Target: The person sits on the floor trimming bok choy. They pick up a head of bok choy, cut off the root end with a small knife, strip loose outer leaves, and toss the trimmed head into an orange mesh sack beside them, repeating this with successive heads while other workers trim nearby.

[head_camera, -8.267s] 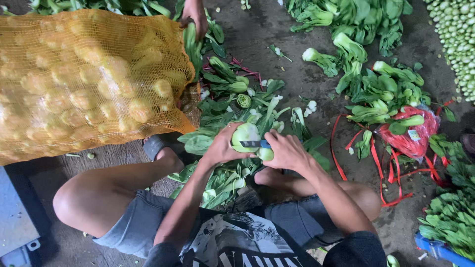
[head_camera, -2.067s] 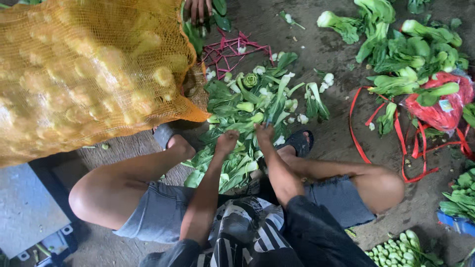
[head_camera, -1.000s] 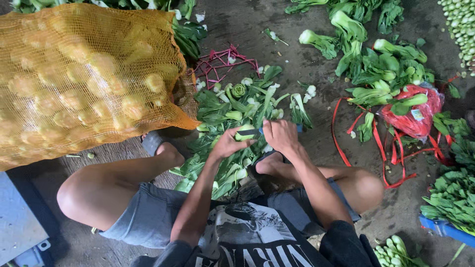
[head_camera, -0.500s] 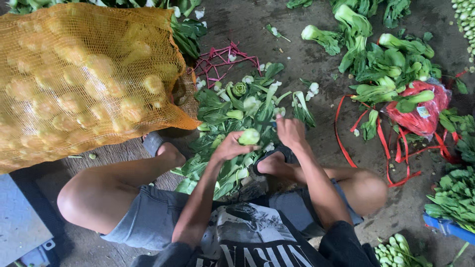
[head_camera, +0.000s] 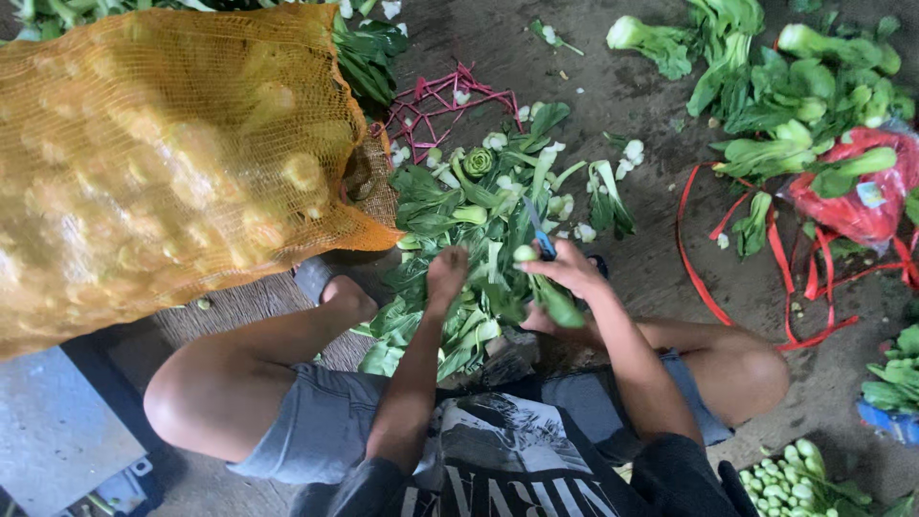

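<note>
A knife (head_camera: 538, 230) is gripped in the right hand (head_camera: 571, 271), blade pointing away from the body, and a pale green stalk (head_camera: 548, 292) is pinched under the same fingers, so cutting and holding are done together. The left hand (head_camera: 446, 275) is lowered into the trimmings (head_camera: 479, 206) between the knees; whether its fingers are curled around anything cannot be told. The cut leaves are heaped directly ahead, within arm's reach. An orange net sack (head_camera: 163, 163) lies at the left, and untrimmed greens (head_camera: 795, 86) are spread well apart at the right.
</note>
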